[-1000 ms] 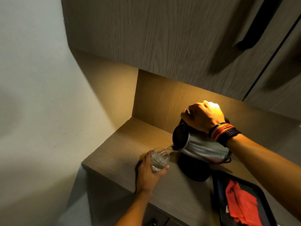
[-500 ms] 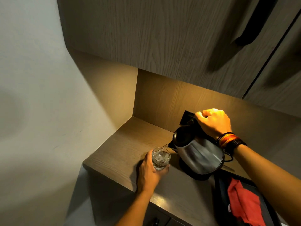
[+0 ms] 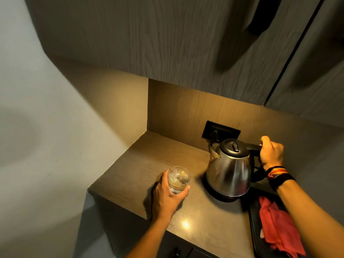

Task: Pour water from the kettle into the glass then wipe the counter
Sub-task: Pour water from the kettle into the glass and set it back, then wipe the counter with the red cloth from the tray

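Note:
A steel kettle [image 3: 229, 170] with a black lid stands upright on its black base on the wooden counter [image 3: 149, 157]. My right hand [image 3: 270, 152] grips the kettle's black handle at the right. A clear glass [image 3: 178, 179] holding water rests on the counter left of the kettle, and my left hand [image 3: 167, 196] is wrapped around it from the near side. A red cloth [image 3: 277, 222] lies folded on a black tray [image 3: 254, 226] at the lower right, under my right forearm.
A black wall socket [image 3: 220, 132] with a plug sits on the back panel behind the kettle. Wooden upper cabinets [image 3: 167, 43] overhang the counter. A pale wall bounds the counter's left side, and the counter's front edge drops off near my left wrist.
The kettle was tilted and pouring into the glass; now it is upright and set down on its base to the right. The glass holds more water and stays in my left hand.

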Action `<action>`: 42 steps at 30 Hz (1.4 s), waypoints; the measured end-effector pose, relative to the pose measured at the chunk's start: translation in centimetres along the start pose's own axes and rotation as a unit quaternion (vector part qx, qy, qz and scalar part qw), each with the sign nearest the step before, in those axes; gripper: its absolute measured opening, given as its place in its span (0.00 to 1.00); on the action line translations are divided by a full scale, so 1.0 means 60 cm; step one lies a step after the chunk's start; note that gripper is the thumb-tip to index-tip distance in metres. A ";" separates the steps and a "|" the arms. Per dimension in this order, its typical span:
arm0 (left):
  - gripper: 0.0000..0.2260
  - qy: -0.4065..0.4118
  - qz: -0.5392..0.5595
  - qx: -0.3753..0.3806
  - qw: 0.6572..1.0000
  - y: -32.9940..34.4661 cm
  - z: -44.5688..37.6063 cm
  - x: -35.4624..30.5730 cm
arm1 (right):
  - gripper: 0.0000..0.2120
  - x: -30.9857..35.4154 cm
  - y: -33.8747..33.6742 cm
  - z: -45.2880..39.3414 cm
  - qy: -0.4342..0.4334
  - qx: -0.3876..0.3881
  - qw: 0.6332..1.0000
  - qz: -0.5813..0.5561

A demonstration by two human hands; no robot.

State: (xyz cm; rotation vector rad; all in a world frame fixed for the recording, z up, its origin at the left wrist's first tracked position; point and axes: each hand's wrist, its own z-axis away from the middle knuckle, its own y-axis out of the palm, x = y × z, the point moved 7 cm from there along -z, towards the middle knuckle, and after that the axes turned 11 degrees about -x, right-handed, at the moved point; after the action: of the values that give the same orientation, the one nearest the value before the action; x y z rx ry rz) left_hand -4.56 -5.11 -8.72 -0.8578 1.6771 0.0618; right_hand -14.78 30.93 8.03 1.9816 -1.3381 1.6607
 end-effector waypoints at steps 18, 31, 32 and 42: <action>0.41 -0.006 -0.001 0.000 1.000 0.002 0.002 -0.012 | 0.17 -0.066 0.012 -0.009 0.072 0.004 0.992 -0.100; 0.41 -0.036 0.008 0.006 0.999 -0.002 -0.001 -0.013 | 0.42 -0.285 -0.155 0.228 -0.019 0.240 0.887 0.395; 0.40 -0.035 0.012 0.009 0.999 -0.003 0.000 -0.016 | 0.42 -0.285 -0.159 0.235 -0.019 0.242 0.881 0.406; 0.37 0.000 0.019 0.001 1.000 -0.060 -0.027 -0.072 | 0.13 -0.156 -0.230 0.191 -0.070 0.032 0.935 0.346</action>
State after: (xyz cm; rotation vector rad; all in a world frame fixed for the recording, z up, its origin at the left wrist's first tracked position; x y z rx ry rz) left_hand -3.71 -6.33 -3.07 -0.8251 1.6935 0.0854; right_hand 3.66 35.46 1.07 1.7914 -2.2535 1.8606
